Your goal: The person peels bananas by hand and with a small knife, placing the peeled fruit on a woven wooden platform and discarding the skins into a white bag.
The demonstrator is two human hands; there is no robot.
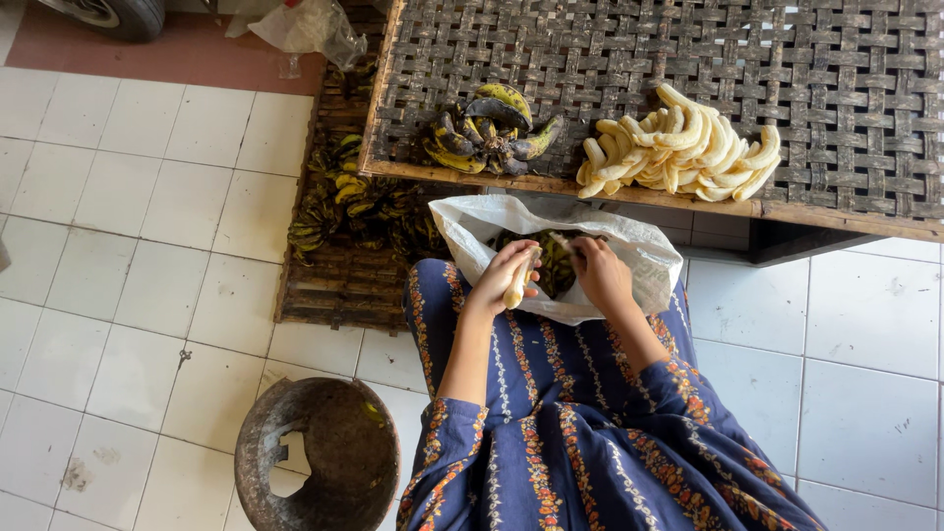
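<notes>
My left hand (501,277) grips a pale peeled banana (519,282) over my lap. Close beside it, my right hand (602,275) pinches a strip of dark banana peel (562,242) above a white plastic bag (644,258) that holds peels. On the woven bamboo table (836,69) ahead lies a heap of peeled bananas (680,146), with a bunch of dark unpeeled bananas (489,131) to its left.
More dark banana bunches (344,202) lie on a woven tray (329,285) on the tiled floor at the left. A broken round basket (320,457) stands by my left knee. A tyre (108,15) and clear plastic bag (310,28) sit at the top left.
</notes>
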